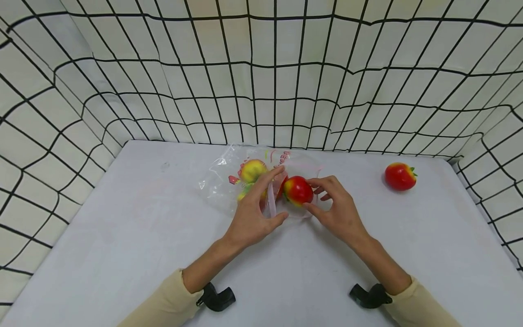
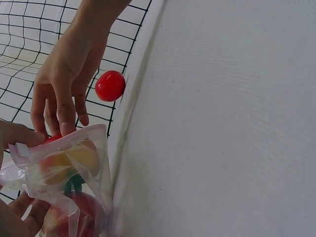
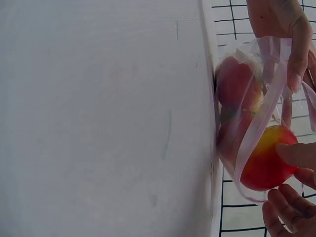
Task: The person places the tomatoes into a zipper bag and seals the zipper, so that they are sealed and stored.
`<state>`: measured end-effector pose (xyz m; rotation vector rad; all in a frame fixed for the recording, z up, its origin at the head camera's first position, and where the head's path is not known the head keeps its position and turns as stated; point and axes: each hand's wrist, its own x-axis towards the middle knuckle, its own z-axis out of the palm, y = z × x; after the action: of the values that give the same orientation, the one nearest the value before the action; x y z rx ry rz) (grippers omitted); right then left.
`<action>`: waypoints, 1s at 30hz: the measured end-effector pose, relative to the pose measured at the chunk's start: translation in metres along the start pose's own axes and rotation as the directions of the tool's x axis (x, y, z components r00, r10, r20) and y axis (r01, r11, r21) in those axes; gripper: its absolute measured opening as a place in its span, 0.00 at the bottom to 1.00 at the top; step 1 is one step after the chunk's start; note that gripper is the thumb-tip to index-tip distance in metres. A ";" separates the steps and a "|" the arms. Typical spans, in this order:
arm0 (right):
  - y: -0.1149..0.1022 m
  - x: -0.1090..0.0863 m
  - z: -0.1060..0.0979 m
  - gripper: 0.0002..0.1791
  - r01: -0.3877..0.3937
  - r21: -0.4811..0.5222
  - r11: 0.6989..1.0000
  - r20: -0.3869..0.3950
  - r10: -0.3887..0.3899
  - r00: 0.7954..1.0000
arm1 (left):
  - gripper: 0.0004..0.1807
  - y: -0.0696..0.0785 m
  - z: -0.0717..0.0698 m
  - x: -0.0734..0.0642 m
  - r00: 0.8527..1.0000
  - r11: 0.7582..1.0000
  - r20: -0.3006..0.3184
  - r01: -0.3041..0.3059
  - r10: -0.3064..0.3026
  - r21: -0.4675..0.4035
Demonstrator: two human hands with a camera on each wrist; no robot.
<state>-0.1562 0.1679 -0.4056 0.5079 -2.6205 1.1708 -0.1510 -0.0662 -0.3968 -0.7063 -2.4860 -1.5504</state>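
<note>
A clear zip bag [image 1: 216,184] with a pale pink edge lies on the table, several yellow, green and red toy fruits [image 1: 252,170] inside it. My left hand [image 1: 250,222] grips the bag's mouth, thumb and fingers spread around the pink edge. With thumb and fingertips, my right hand [image 1: 340,211] holds a red-and-yellow toy fruit [image 1: 300,190] at the opening. In the right wrist view this fruit [image 3: 266,160] overlaps the pink rim, and other red fruits [image 3: 239,89] show through the plastic. The left wrist view shows it mostly hidden behind the bag [image 2: 89,158].
Another red toy fruit [image 1: 400,176] with a small green leaf rests on the table's right side. The white table [image 1: 135,236] is bordered at the back and sides by black netting [image 1: 274,66] over pale walls.
</note>
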 end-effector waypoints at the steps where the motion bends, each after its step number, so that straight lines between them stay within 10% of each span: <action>1: -0.001 0.000 0.001 0.34 0.007 -0.001 1.000 -0.001 -0.007 1.000 | 0.56 0.000 0.000 0.000 1.000 1.000 0.001 0.000 0.000 -0.004; 30: 0.003 0.001 -0.012 0.29 0.023 -0.042 0.999 -0.031 -0.024 0.999 | 0.56 -0.001 -0.002 -0.002 1.000 1.000 0.009 0.006 -0.006 0.011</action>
<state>-0.1580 0.1787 -0.3996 0.5065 -2.5988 1.1059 -0.1499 -0.0687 -0.3972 -0.7057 -2.5037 -1.5376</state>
